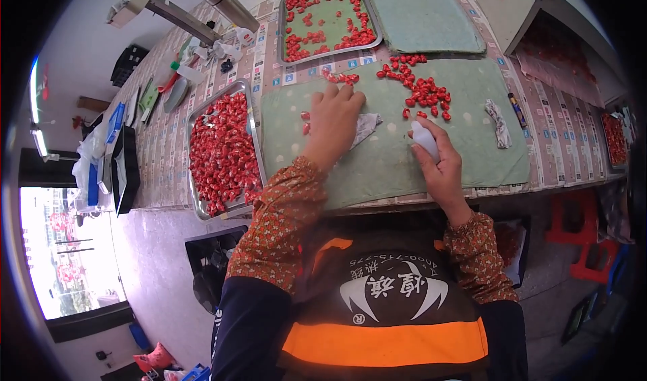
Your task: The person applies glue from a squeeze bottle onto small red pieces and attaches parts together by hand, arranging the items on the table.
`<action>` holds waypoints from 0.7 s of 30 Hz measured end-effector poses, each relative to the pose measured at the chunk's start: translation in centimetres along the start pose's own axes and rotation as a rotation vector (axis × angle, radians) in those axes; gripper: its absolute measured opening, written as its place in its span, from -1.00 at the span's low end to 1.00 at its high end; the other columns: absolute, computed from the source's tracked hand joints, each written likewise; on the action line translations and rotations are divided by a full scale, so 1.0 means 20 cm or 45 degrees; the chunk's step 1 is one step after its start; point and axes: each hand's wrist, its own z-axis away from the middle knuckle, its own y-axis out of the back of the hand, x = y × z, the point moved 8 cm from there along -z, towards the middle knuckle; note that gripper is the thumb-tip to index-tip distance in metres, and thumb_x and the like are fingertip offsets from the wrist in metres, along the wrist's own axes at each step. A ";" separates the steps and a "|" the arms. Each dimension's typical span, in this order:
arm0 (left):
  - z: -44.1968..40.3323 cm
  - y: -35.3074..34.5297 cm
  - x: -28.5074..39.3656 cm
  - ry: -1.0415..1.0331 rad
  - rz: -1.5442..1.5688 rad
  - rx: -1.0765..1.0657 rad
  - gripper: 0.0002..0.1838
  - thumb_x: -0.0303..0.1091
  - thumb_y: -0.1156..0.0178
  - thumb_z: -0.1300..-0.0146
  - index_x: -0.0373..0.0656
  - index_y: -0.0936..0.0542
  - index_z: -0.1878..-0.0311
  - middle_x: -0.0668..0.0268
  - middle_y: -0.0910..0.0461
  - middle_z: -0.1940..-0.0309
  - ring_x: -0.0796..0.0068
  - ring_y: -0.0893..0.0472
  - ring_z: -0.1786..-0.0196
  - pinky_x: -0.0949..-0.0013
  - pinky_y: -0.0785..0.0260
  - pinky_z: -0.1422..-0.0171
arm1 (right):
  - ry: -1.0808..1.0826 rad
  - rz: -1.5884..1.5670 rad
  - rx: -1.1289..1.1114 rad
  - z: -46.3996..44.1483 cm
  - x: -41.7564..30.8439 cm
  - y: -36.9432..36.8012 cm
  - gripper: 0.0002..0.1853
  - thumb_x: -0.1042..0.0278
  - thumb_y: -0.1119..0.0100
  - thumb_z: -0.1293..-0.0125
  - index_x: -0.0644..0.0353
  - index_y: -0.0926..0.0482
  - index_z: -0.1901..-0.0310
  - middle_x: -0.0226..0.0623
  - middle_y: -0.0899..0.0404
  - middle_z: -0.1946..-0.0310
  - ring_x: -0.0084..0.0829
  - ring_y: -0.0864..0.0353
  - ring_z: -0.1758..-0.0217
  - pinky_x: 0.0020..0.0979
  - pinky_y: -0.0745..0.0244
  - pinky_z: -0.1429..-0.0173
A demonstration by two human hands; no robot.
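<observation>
My left hand (333, 121) is over the green cloth mat (377, 169), palm down, fingers bent and slightly apart. Its fingertips are beside a few small shiny red pieces (349, 79); what lies under the palm is hidden. A crumpled whitish cloth (366, 126) sticks out from beneath this hand's right side. Between thumb and fingers, my right hand (443, 169) grips a small white squeeze bottle (424, 138), its narrow tip pointing away from me. Just beyond the bottle is a loose cluster of red pieces (424, 92) on the mat.
A metal tray (253, 121) heaped with red pieces stands at left. Behind are another tray (280, 34), partly filled, and a green-lined tray (431, 17). A second crumpled cloth (499, 123) and a marker (517, 110) lie right. A steel flask (232, 8) stands back left.
</observation>
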 end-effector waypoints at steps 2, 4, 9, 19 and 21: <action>0.00 -0.01 0.00 -0.001 0.001 0.044 -0.85 -0.40 -0.15 -0.14 -0.06 -0.56 0.19 0.31 -0.54 0.23 0.26 -0.50 0.08 0.17 -0.28 0.03 | -0.006 -0.002 -0.013 0.00 0.00 0.00 -0.56 0.49 -0.20 -0.32 0.24 -0.45 -0.23 -0.16 -0.60 -0.01 -0.43 -0.60 -0.02 -0.41 -0.46 -0.13; 0.00 -0.01 -0.01 -0.005 -0.005 0.089 -0.87 -0.40 -0.10 -0.12 -0.11 -0.54 0.24 0.27 -0.54 0.25 0.26 -0.51 0.08 0.18 -0.28 0.05 | 0.016 0.018 -0.010 0.00 -0.01 0.00 -0.57 0.49 -0.20 -0.32 0.23 -0.45 -0.23 -0.16 -0.61 0.00 -0.44 -0.60 0.00 -0.41 -0.46 -0.12; 0.02 -0.04 -0.08 0.112 0.228 0.140 -0.88 -0.39 -0.17 -0.24 -0.13 -0.50 0.18 0.17 -0.54 0.24 0.26 -0.49 0.14 0.25 -0.32 0.08 | -0.022 0.003 -0.021 0.02 0.00 0.01 -0.55 0.49 -0.21 -0.32 0.24 -0.43 -0.24 -0.16 -0.61 -0.01 -0.44 -0.60 -0.03 -0.42 -0.47 -0.13; 0.34 0.01 0.20 1.003 3.176 -0.425 -0.79 -0.19 0.02 -0.51 -0.13 -0.41 0.08 0.44 -0.31 0.31 0.63 -0.30 0.29 0.56 -0.22 0.26 | -0.446 -0.539 -0.016 0.11 0.03 0.07 -0.67 0.43 -0.17 -0.38 0.24 -0.37 -0.11 -0.17 -0.59 0.06 -0.57 -0.59 0.07 -0.54 -0.54 0.07; 0.40 0.02 0.28 1.045 3.329 -0.487 -0.83 -0.20 -0.04 -0.45 -0.07 -0.40 0.07 0.41 -0.34 0.29 0.61 -0.31 0.32 0.54 -0.23 0.28 | -0.517 -0.559 -0.036 0.15 -0.02 0.09 -0.67 0.42 -0.18 -0.38 0.24 -0.37 -0.11 -0.17 -0.59 0.06 -0.59 -0.58 0.07 -0.57 -0.52 0.09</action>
